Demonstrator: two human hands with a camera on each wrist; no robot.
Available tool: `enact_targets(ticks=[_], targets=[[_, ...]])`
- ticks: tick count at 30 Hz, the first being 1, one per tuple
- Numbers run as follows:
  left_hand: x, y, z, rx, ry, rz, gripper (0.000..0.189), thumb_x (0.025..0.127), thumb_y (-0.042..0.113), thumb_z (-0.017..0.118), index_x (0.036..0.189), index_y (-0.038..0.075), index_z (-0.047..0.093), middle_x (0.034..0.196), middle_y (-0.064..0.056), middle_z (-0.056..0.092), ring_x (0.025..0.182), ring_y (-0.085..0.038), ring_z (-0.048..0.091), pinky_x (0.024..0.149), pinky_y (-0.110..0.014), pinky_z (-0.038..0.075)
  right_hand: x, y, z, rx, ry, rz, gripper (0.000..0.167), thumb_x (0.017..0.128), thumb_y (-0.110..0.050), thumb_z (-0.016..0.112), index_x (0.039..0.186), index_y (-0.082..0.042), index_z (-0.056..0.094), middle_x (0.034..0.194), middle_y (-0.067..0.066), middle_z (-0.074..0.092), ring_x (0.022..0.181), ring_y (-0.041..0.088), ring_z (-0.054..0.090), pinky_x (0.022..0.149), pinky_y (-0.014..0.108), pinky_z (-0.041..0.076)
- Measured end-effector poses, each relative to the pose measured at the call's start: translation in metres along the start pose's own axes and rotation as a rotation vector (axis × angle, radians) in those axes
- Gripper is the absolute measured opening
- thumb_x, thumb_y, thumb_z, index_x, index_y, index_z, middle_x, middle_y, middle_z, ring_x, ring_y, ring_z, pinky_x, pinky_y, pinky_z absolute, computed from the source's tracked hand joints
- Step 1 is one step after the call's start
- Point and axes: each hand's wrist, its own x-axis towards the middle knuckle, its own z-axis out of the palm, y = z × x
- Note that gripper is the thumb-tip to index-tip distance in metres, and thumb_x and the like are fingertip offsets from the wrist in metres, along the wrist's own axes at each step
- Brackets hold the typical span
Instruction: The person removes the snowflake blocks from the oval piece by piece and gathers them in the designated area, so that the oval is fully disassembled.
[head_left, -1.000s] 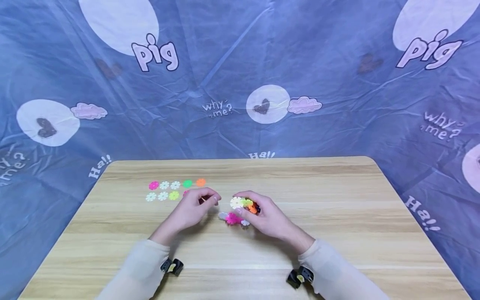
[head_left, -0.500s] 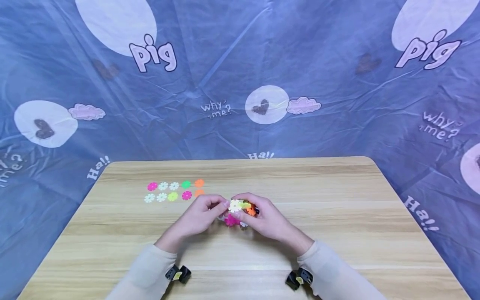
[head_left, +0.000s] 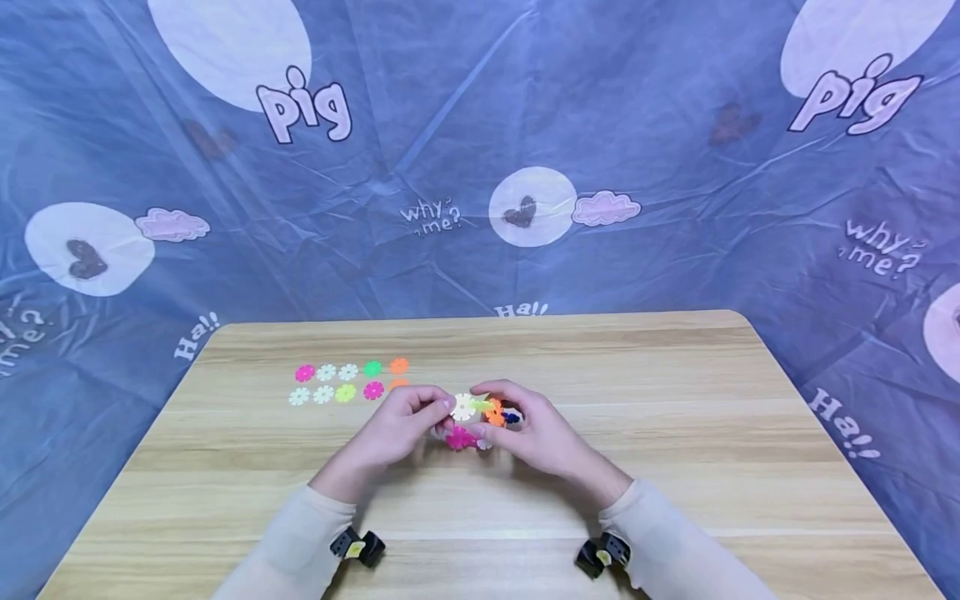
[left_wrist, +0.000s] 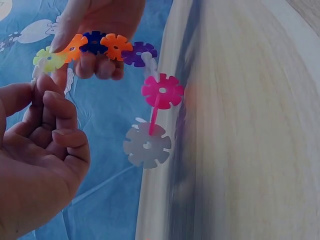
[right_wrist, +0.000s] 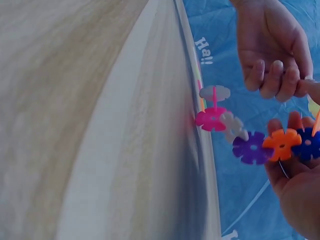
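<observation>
A curved chain of slotted, flower-shaped plastic discs hangs between my two hands. My left hand (head_left: 397,427) pinches the white disc (head_left: 462,407) at its upper end between thumb and fingertips. My right hand (head_left: 538,429) grips the chain near the yellow-green disc (left_wrist: 49,61) and the orange disc (head_left: 494,412), its thumb on the near side. From there the links run through a dark blue disc (left_wrist: 94,43), a second orange disc (right_wrist: 283,145), a purple disc (right_wrist: 253,147) and pink discs (left_wrist: 163,91). A whitish disc (left_wrist: 147,146) dangles at the lower end.
Two rows of loose flower discs lie on the wooden table (head_left: 637,375) at the back left, among them a pink one (head_left: 304,373), a green one (head_left: 372,368) and several white ones. My left hand partly hides a near-row orange disc. Behind the table hangs a blue printed cloth (head_left: 360,250).
My left hand has come in from the left and now pinches the white disc. The chain has shifted slightly left, and more of the dark blue disc shows beside my right hand.
</observation>
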Motion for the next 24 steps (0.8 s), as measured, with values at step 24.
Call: enact_targets(ticks=[24], targets=[[0.000, 0.009, 0.029, -0.380, 0.237, -0.221, 0.022, 0.108, 0.011, 0.065, 0.112, -0.010, 0.072, 0.074, -0.001, 0.071, 0.065, -0.009, 0.062, 0.060, -0.019, 0.052, -0.001, -0.001, 0.000, -0.005, 0.072, -0.040, 0.038, 0.101, -0.021, 0.079, 0.136, -0.007, 0.072, 0.135, 0.012, 0.075, 0.123, 0.028, 0.072, 0.105, 0.032, 0.059]])
